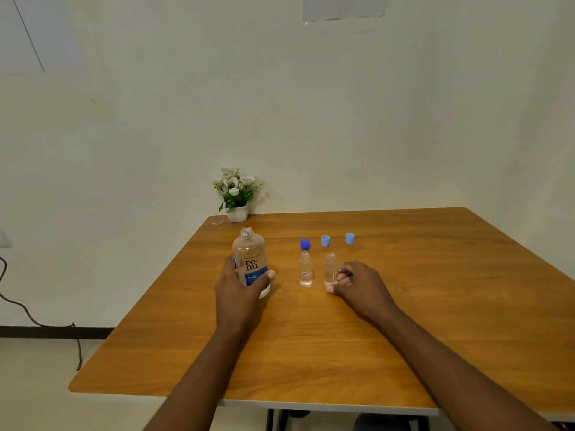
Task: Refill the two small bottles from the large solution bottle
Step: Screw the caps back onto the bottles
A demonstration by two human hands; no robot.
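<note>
Head view looks down on two hands at the middle of the wooden tabletop [311, 362]. At 3 o'clock from the left hand [238, 295] stands the left small bottle [306, 270], between that hand and the right hand [357, 284]. The right small bottle [330, 269] stands just beside it, against the right hand's fingers.

At 12 o'clock from the small bottles, three loose caps sit in a row, apart from one another. A dark blue cap [305, 244] is behind the left small bottle and a first light blue cap [325, 240] behind the right one. A second light blue cap [349, 238] lies toward 1 o'clock.

Farther out, at 12 o'clock from the left hand, a white flower pot [237, 213] stands at the tabletop's far edge by the wall. A small clear scrap [217, 222] lies at its 9 o'clock, too small to identify. A dark cable [18, 303] trails over the floor at far 9 o'clock.

The large solution bottle [250, 256] is clear, upright and uncapped, with a "renu" label over a blue band. Both small bottles are clear, upright and uncapped, each with a small red-edged label.

The left hand wraps the large bottle's lower half, with the thumb lying across the blue band. The right hand rests on the tabletop with its fingers curled at the right small bottle's side and the thumb tip at its foot. I cannot tell whether they pinch it.
</note>
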